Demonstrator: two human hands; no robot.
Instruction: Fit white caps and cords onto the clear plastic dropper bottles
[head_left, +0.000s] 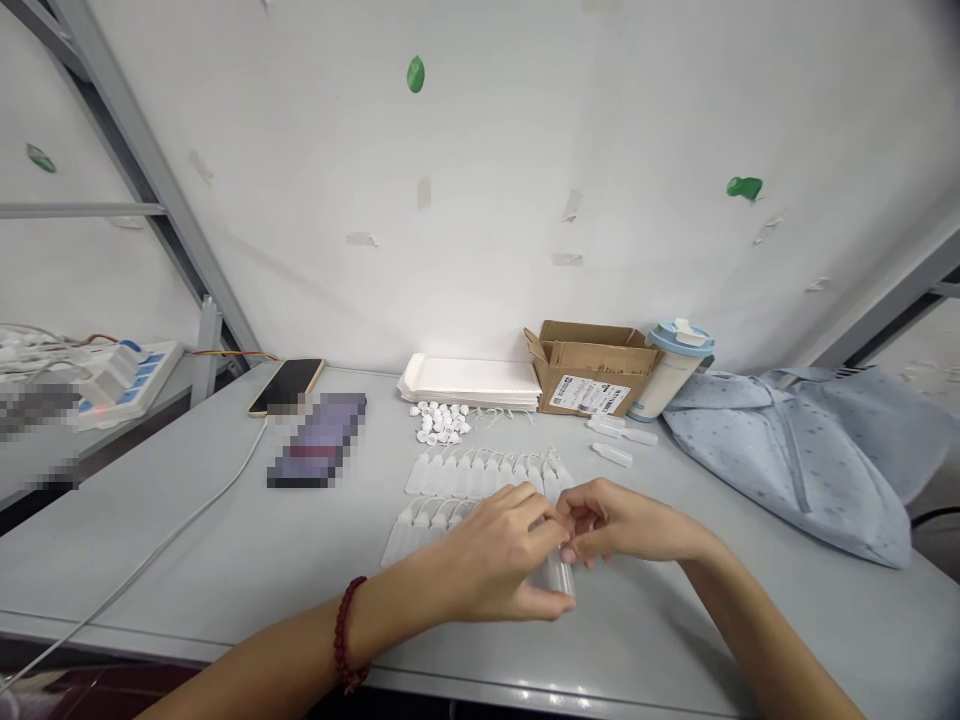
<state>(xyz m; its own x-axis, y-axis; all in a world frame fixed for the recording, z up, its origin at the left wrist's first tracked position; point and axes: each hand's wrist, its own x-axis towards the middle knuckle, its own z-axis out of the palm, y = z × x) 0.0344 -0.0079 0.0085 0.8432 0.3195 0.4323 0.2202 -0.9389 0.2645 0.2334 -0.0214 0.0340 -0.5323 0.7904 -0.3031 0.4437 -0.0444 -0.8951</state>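
Note:
Small translucent plastic bottles with loops of white string at their necks lie side by side in two rows, a back row and a front row. My left hand, with a dark red bead bracelet at the wrist, reaches over the front row. Its thumb and fingers close around a bottle at that row's right end. My right hand meets it from the right, fingers curled in and thumb against them beside the bottle; what they pinch is hidden. White caps lie in a pile behind the rows.
Loose bottles lie at the right, before an open cardboard box and a lidded cup. A white stack of packets stands by the wall. Two phones, one black-screened, and blue cloth flank the work.

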